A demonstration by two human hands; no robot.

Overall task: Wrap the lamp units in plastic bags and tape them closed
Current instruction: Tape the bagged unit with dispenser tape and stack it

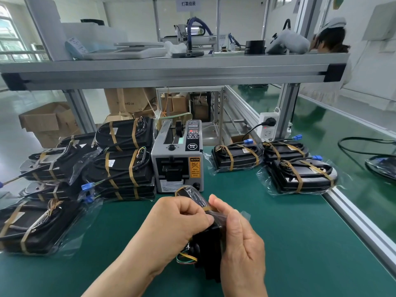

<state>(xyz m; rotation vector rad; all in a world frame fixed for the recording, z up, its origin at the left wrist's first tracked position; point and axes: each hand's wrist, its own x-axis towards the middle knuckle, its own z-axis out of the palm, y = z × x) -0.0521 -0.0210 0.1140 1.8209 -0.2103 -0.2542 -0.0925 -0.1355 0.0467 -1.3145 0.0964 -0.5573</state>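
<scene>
Green matting covers the table (278,243), where a grey tape dispenser (176,159) stands between stacks of bagged lamp units (122,168). Near the front, the left hand (171,228) and the right hand (240,239) hold one black lamp unit (211,245) in its plastic bag (192,195); each grip is closed, pinching the bag and a brown tape strip (206,209) at its top.

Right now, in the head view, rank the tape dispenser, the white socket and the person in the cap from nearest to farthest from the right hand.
1. Tape dispenser: mid-table, just beyond the right hand.
2. White socket: on the post at the far right of the table.
3. Person in the cap: behind the upper shelf, far right.
</scene>
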